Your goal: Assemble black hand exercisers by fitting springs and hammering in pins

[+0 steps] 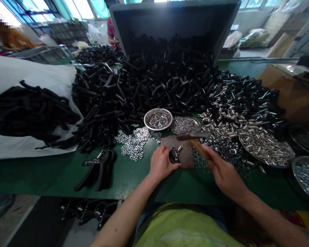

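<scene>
Head cam | R fingers (213, 160) clenched on hammer (200, 148), handle axis up-left | L fingers (166, 152) grasping blk part (176, 158) on pad (187, 158)

A yellow-green top above blue trousers is worn.

Both bare forearms reach up from the bottom of the frame. The left hand (162, 162) lies low near the centre, thumb pointing right, fingers curled; right of centre, the right hand (225, 175) is raised in a closed grip
</scene>
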A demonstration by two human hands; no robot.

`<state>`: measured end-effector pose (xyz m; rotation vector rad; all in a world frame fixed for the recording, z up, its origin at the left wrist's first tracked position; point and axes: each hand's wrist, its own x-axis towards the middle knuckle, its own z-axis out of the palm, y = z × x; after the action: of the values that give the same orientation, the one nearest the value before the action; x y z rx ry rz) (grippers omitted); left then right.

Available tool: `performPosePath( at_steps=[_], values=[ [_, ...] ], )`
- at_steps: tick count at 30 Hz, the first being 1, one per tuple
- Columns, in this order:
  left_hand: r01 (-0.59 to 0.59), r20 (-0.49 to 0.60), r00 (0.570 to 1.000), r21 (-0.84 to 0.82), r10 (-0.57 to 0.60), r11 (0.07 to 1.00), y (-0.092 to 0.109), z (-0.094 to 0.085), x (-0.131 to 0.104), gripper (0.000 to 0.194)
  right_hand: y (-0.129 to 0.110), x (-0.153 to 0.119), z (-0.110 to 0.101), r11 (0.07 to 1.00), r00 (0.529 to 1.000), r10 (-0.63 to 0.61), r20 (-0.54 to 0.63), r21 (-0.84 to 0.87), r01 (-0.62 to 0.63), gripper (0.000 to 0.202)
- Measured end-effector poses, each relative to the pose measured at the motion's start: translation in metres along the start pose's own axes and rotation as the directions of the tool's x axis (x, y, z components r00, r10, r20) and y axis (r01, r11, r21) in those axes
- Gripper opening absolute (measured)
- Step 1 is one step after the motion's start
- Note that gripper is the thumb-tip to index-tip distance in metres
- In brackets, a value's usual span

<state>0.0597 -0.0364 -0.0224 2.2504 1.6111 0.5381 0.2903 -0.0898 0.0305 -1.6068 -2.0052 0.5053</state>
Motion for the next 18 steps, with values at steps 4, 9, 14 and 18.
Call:
performPosePath(
  at_steps=[4, 9, 14, 18],
  values=[
    [0.008, 0.009, 1.0, 0.004, -0.008, 1.0, 0.0, 0.0, 0.0, 0.057, -0.012, 0.0, 0.007, 0.991, 0.982, -0.129, 0.135, -0.014, 0.132, 0.047],
    [0.009, 0.002, 1.0, 0.01, -0.009, 1.0, 0.0, 0.002, 0.001, 0.059, -0.011, -0.007, 0.004, 0.994, 0.986, -0.112, -0.123, -0.01, 0.111, 0.049],
    [-0.001, 0.019, 1.0, 0.02, 0.001, 1.0, -0.001, 0.0, -0.002, 0.06, 0.011, -0.002, 0.026, 0.998, 0.988, -0.057, 0.146, -0.015, 0.06, 0.047],
    [-0.078, 0.063, 0.995, -0.001, 0.077, 0.997, -0.011, -0.008, -0.009, 0.054, 0.012, 0.0, 0.021, 0.996, 0.997, 0.04, 0.066, 0.077, -0.045, 0.042]
  ],
)
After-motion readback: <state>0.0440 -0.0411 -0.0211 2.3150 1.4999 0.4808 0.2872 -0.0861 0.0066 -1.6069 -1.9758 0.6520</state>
